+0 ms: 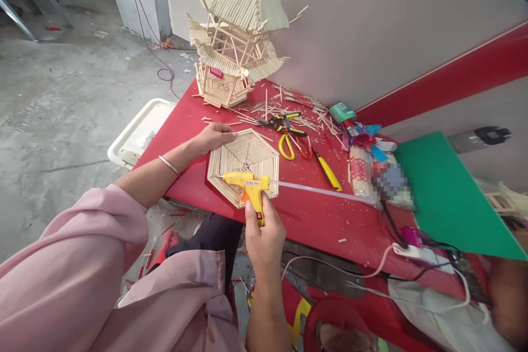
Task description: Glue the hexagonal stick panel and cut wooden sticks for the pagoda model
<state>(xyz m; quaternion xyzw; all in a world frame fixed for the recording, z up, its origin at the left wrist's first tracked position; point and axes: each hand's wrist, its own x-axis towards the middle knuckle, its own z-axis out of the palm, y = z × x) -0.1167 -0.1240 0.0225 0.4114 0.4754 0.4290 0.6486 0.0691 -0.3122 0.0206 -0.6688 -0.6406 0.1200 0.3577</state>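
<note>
A hexagonal panel of wooden sticks [247, 155] lies on the red table [313, 214]. My left hand [214, 136] rests on the panel's far left edge, fingers pressed on it. My right hand [264, 236] grips a yellow hot glue gun [247, 184], whose nozzle points left over the panel's near left side. A clear glue stick [317, 191] juts out of the gun's back to the right.
A tall stick-built tower model [235, 38] stands at the table's far end. Yellow-handled scissors [289, 143], pliers [284, 121], a yellow knife [328, 171], stick bundles [361, 173] and loose sticks lie beyond the panel. A green sheet [449, 198] and white cables [412, 264] are on the right. A white tray [140, 129] sits left of the table.
</note>
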